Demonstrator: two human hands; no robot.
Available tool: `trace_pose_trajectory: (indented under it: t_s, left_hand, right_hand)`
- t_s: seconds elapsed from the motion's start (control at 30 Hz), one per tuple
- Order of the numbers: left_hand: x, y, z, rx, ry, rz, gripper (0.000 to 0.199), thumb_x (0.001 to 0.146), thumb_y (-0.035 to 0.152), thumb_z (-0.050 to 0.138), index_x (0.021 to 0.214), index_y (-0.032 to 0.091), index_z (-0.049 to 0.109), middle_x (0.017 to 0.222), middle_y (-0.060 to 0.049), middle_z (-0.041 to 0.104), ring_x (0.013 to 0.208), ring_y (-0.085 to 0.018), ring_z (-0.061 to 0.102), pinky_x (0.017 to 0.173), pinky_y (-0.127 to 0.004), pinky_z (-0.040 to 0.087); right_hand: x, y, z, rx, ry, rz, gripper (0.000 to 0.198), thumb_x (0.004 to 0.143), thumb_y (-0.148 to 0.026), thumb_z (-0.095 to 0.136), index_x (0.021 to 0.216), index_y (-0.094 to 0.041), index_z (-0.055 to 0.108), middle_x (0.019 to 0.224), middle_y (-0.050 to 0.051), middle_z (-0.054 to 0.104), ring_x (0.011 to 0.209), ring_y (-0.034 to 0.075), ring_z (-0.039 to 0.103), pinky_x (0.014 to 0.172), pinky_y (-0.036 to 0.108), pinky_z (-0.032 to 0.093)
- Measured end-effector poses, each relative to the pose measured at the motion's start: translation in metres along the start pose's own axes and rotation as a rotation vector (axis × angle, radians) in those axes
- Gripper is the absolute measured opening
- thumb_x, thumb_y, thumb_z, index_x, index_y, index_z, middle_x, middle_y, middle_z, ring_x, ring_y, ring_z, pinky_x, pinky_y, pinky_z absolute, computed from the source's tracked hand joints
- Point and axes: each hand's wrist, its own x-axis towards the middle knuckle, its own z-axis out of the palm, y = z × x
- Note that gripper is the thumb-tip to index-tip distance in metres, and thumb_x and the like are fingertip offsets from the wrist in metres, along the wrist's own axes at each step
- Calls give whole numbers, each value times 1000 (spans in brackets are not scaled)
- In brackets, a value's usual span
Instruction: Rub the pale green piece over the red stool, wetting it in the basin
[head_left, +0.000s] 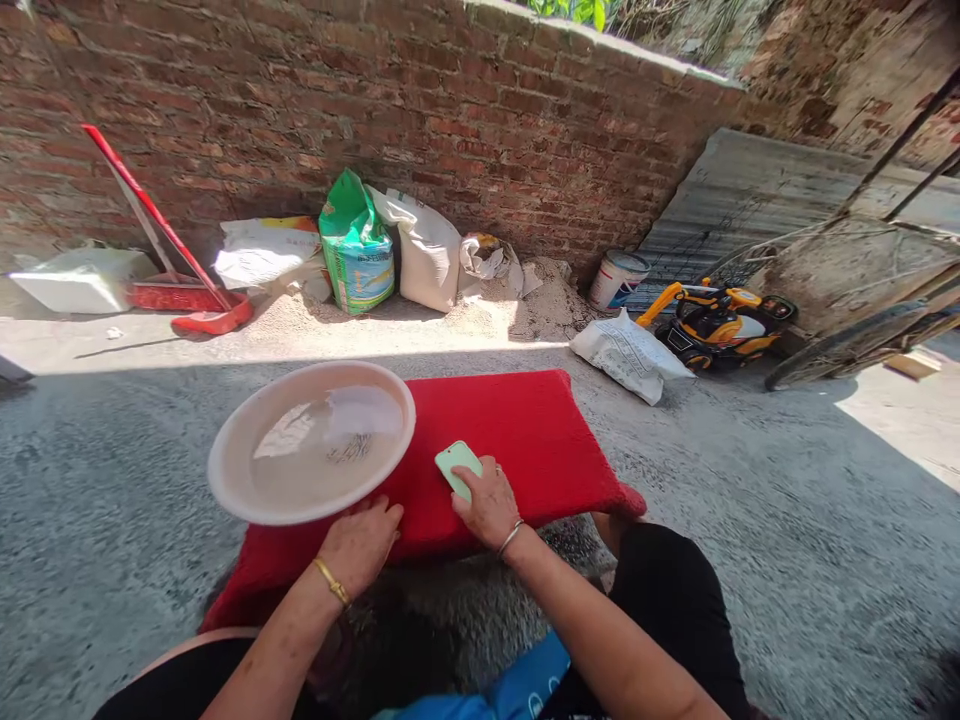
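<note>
A red cloth with a thick, nappy surface lies over a low bench in front of me, its near edge hanging down. My right hand grips a pale green scrubbing brush by its sides, pressed to the cloth; its underside is hidden. My left hand, a gold bracelet at its wrist, rests on the cloth's near edge with its fingers stretched out, just below the basin's rim. The wide whitish basin holds water and stands on the left part of the cloth.
Along the brick wall stand a red broom and dustpan, a white foam box, a green sack, a pale sack and a bucket. A white bag lies by a yellow toy digger.
</note>
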Motion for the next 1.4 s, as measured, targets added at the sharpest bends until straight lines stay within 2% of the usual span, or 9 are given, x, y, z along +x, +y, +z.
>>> trace_pose_trajectory:
  t_s: [0.17, 0.37, 0.43, 0.5, 0.7, 0.8, 0.97, 1.17, 1.4]
  left_hand:
    - [7, 4, -1, 25, -10, 9, 24, 90, 19, 42, 107, 18, 59, 109, -12, 61, 99, -25, 62, 83, -37, 48]
    - [8, 6, -4, 25, 16, 17, 25, 90, 18, 40, 103, 17, 61, 104, -11, 63, 96, -25, 62, 82, -37, 48]
    - [9, 8, -2, 7, 71, 29, 27, 91, 21, 40, 107, 19, 61, 106, -11, 62, 98, -25, 61, 83, -38, 48]
    - [12, 12, 3, -32, 168, 40, 33, 92, 28, 41, 120, 20, 57, 118, -13, 59, 105, -26, 59, 88, -39, 47]
    - [31, 24, 30, -118, 309, 124, 52, 89, 43, 49, 138, 28, 43, 149, -12, 34, 139, -29, 28, 111, -45, 26]
    - [36, 22, 41, -139, 290, 131, 60, 85, 49, 54, 140, 32, 38, 153, -11, 25, 141, -29, 21, 113, -49, 19]
    - [40, 18, 48, -150, 296, 107, 63, 83, 52, 54, 141, 35, 36, 154, -11, 23, 142, -29, 18, 113, -51, 13]
    - [42, 20, 52, -128, 334, 92, 59, 84, 53, 52, 140, 35, 38, 153, -11, 26, 141, -29, 21, 112, -51, 14]
    - [43, 15, 54, -58, 388, 78, 55, 86, 51, 49, 138, 35, 40, 152, -8, 29, 140, -27, 24, 112, -48, 18]
  right_hand:
    - [11, 101, -31, 4, -34, 84, 42, 79, -31, 62, 120, -32, 62, 108, 7, 48, 98, 20, 50, 88, 31, 39]
    - [-18, 234, -97, -207, 115, 682, 43, 83, -37, 53, 123, -25, 61, 102, 11, 52, 96, 24, 51, 85, 36, 39]
    - [-22, 237, -101, -227, 199, 732, 44, 83, -40, 51, 123, -24, 60, 101, 11, 52, 97, 26, 51, 83, 36, 40]
    - [-16, 213, -90, -186, 235, 614, 44, 84, -42, 51, 123, -25, 61, 104, 11, 52, 98, 25, 50, 84, 36, 40]
    - [39, 73, -24, 1, 113, 29, 43, 83, -43, 56, 123, -27, 61, 109, 11, 47, 97, 24, 47, 87, 36, 39]
    - [59, 38, -5, 7, 18, -109, 43, 83, -45, 56, 124, -31, 60, 109, 10, 47, 96, 23, 46, 87, 35, 38]
    - [68, 96, -23, -32, -35, 18, 42, 81, -37, 58, 123, -29, 61, 104, 8, 48, 93, 21, 48, 86, 34, 38]
    - [33, 227, -90, -99, 107, 593, 44, 84, -40, 52, 123, -24, 60, 100, 11, 53, 94, 24, 52, 82, 35, 39]
    - [-24, 228, -72, 85, 312, 583, 41, 83, -42, 48, 119, -25, 60, 101, 8, 56, 97, 22, 52, 85, 34, 39]
